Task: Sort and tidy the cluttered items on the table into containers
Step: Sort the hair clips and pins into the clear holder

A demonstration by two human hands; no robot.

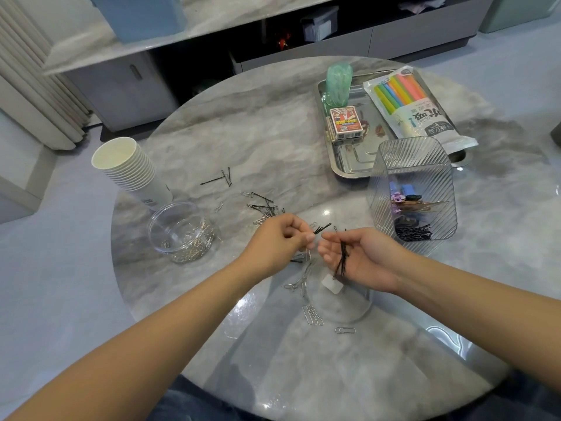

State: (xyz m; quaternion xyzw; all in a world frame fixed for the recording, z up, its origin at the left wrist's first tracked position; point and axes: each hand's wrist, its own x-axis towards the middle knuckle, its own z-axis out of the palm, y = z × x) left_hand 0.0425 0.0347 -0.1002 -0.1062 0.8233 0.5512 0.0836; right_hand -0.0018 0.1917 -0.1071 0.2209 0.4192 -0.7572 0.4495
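My left hand (280,238) pinches a black hairpin (322,228) between thumb and fingers above the table's middle. Close beside it, my right hand (361,259) lies palm up, its fingers curled round a small bundle of black hairpins (343,256). Loose hairpins and silver paper clips (264,208) lie scattered behind my hands. More paper clips (312,314) lie in front of them. A round clear bowl (179,229) at the left holds paper clips. A ribbed clear bin (413,189) at the right holds hairpins and small clips.
A stack of white paper cups (130,168) lies tilted at the left. A metal tray (343,165) at the back right carries a straw pack (416,107), a card box (344,123) and a green bag (338,83). A clear lid (340,299) rests below my right hand.
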